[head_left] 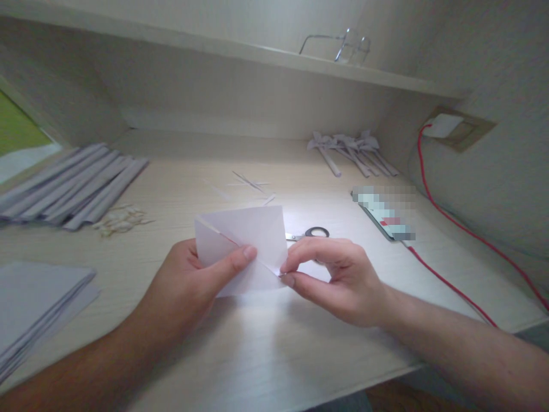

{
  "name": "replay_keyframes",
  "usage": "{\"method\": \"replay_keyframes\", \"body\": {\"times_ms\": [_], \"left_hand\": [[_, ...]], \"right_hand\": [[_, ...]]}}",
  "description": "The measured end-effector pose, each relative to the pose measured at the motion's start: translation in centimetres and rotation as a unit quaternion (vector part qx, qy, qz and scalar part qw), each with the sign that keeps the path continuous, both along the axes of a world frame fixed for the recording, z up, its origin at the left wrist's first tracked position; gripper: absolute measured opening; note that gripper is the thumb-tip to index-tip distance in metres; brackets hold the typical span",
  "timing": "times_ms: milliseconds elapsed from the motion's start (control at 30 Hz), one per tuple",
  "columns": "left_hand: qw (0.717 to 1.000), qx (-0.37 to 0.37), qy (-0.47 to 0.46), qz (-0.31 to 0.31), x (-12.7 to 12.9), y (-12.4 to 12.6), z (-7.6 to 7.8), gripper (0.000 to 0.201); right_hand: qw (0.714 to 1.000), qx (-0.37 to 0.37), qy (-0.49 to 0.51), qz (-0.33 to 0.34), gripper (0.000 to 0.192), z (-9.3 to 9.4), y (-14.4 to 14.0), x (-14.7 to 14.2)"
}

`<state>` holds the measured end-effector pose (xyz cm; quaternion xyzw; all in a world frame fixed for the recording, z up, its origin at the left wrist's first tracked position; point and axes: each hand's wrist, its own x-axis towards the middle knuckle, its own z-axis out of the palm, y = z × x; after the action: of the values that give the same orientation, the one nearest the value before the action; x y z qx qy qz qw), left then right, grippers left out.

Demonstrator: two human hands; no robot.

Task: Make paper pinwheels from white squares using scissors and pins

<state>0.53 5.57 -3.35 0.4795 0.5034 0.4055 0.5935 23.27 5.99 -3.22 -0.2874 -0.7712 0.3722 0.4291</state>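
Held up over the desk is a small, nearly square sheet of white paper (261, 229) with a diagonal line running across it, a fold or cut. My left hand (189, 280) grips it from the left, thumb pressed on its face near the middle, fingers hidden behind. At the lower right corner my right hand (338, 274) pinches the paper between thumb and fingertips. Behind the right hand lies a pair of scissors (316, 232) with dark handles, partly covered. Thin paper strips (251, 182) are scattered just beyond the sheet.
Rolled paper tubes (77, 183) lie at the left beside a small pile of pale pieces (122, 219). Nearer is a stack of paper (38, 303). Paper pinwheel-like shapes on tubes (351, 150) rest at the back right. A phone (381, 214) has a red cable (450, 286).
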Motion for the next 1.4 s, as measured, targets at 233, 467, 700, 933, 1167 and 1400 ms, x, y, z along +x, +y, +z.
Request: {"method": "replay_keyframes", "body": {"times_ms": [233, 467, 700, 933, 1167, 1400], "left_hand": [[1.000, 0.012, 0.008, -0.002, 0.04, -0.24, 0.36, 0.033], [0.999, 0.031, 0.021, -0.003, -0.23, -0.24, -0.23, 0.035], [0.998, 0.049, 0.031, -0.003, -0.14, -0.23, -0.04, 0.025], [0.998, 0.059, 0.035, -0.002, 0.23, -0.34, 0.17, 0.027], [0.999, 0.036, 0.030, -0.002, 0.26, -0.57, 0.31, 0.019], [0.998, 0.055, 0.040, 0.008, 0.18, -0.69, 0.28, 0.023]], "right_hand": [[0.999, -0.047, -0.006, -0.017, 0.006, -0.31, -0.12, 0.10], [0.999, -0.052, -0.005, -0.004, 0.007, -0.54, -0.15, 0.25], [0.999, -0.037, -0.013, 0.019, 0.011, -0.46, -0.11, 0.24], [0.998, -0.043, -0.037, -0.010, 0.010, -0.48, -0.16, 0.32], [0.998, -0.063, -0.016, -0.021, 0.008, -0.85, -0.02, 0.11], [0.998, -0.065, -0.019, -0.019, 0.007, -0.69, -0.18, 0.19]]}}
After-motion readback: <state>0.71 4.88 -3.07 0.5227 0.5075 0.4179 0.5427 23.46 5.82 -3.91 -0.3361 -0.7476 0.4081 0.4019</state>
